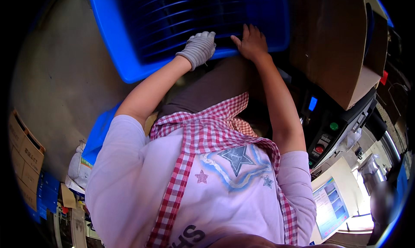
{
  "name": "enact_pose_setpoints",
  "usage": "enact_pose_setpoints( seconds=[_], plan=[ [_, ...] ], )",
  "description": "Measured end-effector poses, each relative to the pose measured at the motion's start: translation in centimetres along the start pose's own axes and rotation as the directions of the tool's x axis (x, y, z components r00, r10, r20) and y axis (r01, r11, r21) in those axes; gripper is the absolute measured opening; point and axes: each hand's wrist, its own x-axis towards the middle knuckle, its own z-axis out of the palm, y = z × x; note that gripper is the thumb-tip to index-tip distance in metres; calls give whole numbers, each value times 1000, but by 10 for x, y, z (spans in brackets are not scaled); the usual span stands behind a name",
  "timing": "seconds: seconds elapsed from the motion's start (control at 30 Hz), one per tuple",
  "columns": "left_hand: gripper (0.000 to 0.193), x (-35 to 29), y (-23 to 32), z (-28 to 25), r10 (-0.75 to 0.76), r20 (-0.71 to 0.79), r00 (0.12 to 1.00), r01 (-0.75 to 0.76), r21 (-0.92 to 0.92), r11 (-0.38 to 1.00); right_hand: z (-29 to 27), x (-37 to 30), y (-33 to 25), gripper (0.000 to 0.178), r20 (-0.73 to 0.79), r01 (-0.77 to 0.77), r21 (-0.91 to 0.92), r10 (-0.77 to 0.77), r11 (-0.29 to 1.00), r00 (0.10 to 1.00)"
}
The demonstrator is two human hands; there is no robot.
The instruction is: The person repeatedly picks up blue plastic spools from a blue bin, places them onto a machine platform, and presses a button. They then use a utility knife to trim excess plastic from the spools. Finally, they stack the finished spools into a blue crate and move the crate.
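A large blue plastic bin [113, 44] lies in front of me, its near rim close to my lap. Curved, evenly spaced dark bands [173, 21] show inside; I cannot make out whether they are ribs or stacked parts. My left hand [200, 49], in a grey knitted glove, is just over the near rim with its fingers curled. What those fingers hold, if anything, is hidden. To its right, my bare right hand [251, 44] rests at the near rim, fingers stretched out and thumb apart, with nothing seen in it.
An open cardboard box [328, 44] stands at the right, above a black machine panel with a green button [333, 126] and a red button [319, 148]. A printed sheet [330, 207] is at lower right. Stacked cartons [23, 161] and a white sack [79, 168] are at left.
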Motion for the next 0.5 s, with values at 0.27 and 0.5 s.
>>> enact_pose_setpoints(
  seconds=[0.27, 0.5],
  plan=[
    [29, 40, -13, 11, -10, 186, 983, -21, 163, 986, -25, 8, 3, 63, 199, -121, 106, 98, 987, 975],
    [25, 26, 17, -82, 103, -46, 994, -94, 177, 980, -60, -64, 31, 49, -320, -64, 586, 303, 808, 898]
  ],
)
